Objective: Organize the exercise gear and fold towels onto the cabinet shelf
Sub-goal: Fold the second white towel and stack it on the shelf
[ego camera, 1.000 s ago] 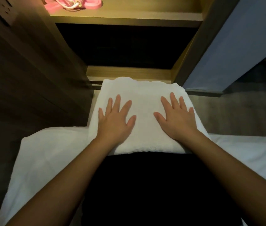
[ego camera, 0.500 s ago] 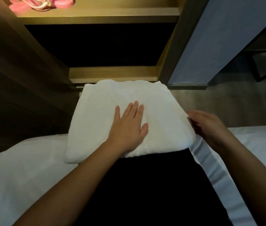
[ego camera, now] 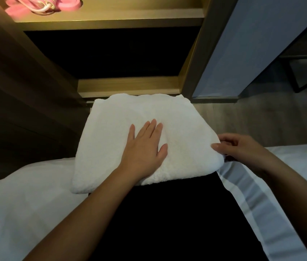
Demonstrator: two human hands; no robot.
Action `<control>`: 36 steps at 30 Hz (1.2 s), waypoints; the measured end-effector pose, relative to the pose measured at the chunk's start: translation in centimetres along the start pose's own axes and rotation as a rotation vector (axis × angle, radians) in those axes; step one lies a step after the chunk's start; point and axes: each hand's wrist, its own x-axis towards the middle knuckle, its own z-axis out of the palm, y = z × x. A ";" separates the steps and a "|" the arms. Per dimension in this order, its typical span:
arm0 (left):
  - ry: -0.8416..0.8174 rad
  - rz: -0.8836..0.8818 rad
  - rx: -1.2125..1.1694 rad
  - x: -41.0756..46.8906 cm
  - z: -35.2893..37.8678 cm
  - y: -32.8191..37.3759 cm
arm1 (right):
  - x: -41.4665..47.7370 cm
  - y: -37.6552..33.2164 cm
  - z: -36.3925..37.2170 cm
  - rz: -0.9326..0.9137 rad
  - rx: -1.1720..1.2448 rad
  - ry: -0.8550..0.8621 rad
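1. The left grip [ego camera: 145, 147] is held released, flat upon the folded white towel [ego camera: 120, 125].
2. The towel's right edge is pinched by the right grip [ego camera: 243, 147].
3. The towel is laid across the bed [ego camera: 26, 194] edge.
4. Pink bands [ego camera: 17, 10] are lodged on the lit shelf [ego camera: 111, 21] beyond.

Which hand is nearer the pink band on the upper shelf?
Left. The left hand lies flat on the towel, below the pink band; the right hand pinches the towel's right edge, farther right.
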 end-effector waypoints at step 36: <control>0.037 -0.192 0.153 0.1 0.3 -0.8 | -1.1 2.5 0.9 0.145 -0.024 -0.003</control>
